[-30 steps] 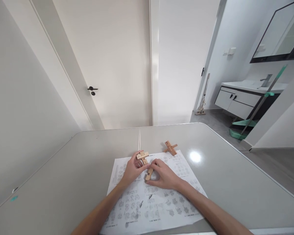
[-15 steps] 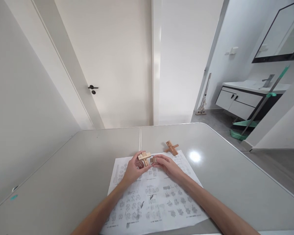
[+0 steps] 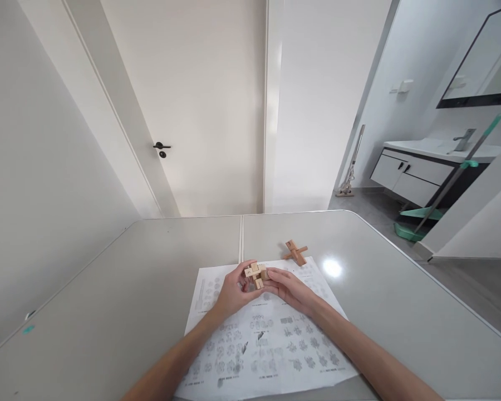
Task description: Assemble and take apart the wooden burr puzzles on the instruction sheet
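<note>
Between my hands, above the printed sheet (image 3: 250, 356), is a small interlocking wooden puzzle (image 3: 254, 273) of pale notched blocks. My left hand (image 3: 235, 289) is closed around its left side, thumb underneath. My right hand (image 3: 290, 287) pinches a wooden puzzle piece (image 3: 264, 274) against the puzzle's right side; how far it fits in is hidden by the fingers. Beyond the sheet's far edge lies a darker brown wooden cross-shaped puzzle (image 3: 295, 253), touched by neither hand.
The grey table (image 3: 108, 312) has a seam down its far half and a rounded far right corner. Past it stand a white door (image 3: 200, 111), a mop (image 3: 350, 167), a green broom and dustpan (image 3: 409, 231), and a washbasin cabinet (image 3: 413, 172).
My right hand has lifted the notched piece from over the sheet and brought it against the puzzle's right side. My left hand keeps its hold. The view has shifted slightly.
</note>
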Demonstrator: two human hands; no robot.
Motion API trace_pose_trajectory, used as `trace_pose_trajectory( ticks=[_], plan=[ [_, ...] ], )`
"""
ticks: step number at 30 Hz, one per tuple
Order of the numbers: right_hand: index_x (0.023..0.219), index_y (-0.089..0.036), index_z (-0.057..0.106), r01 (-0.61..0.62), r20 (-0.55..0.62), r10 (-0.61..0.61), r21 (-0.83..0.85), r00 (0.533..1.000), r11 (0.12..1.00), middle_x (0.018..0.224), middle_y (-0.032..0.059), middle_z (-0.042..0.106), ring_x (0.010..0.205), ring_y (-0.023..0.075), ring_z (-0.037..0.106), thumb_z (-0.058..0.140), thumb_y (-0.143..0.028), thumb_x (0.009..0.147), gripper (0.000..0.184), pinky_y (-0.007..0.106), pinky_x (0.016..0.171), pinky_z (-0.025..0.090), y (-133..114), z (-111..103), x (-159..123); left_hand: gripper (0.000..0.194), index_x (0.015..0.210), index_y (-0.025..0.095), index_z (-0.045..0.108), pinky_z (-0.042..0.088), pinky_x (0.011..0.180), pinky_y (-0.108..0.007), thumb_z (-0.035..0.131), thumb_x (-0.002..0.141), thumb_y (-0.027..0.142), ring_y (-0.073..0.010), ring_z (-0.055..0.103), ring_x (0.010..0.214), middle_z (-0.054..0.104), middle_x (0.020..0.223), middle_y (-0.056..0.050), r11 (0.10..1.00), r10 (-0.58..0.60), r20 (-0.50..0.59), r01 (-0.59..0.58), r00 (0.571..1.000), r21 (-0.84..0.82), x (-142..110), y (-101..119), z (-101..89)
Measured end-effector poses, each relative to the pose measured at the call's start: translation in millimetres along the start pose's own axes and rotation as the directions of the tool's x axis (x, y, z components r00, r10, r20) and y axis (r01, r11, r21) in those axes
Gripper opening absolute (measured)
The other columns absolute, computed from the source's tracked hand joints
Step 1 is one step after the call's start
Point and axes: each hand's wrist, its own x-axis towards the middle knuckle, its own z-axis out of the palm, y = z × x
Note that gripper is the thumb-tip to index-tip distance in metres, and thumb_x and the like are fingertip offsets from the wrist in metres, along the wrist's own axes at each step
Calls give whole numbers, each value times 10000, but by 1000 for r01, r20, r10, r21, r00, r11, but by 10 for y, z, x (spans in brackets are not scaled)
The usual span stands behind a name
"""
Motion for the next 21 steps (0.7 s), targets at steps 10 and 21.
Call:
trace_pose_trajectory(
  ticks=[10, 21],
  plan=[
    [1083, -145, 738, 3, 59, -5, 22, 998, 1000, 1044, 96, 699, 1046, 217, 634, 737, -300, 861, 270, 351, 1025, 447, -10, 27, 18, 638, 1318, 239, 560, 422, 552, -199, 807, 754, 405, -82, 417, 585, 587, 819, 30, 999, 45, 5, -45, 999, 21, -14, -32, 30],
    [938, -142, 715, -29, 45, 28, 20, 999, 999, 992, 105, 710, 1045, 243, 641, 705, -345, 868, 215, 369, 977, 496, -53, 91, -15, 647, 1305, 217, 569, 403, 519, -204, 810, 735, 404, -86, 408, 581, 558, 821, 17, 996, 7, -2, -7, 1000, -93, -28, 21, 33]
  ],
)
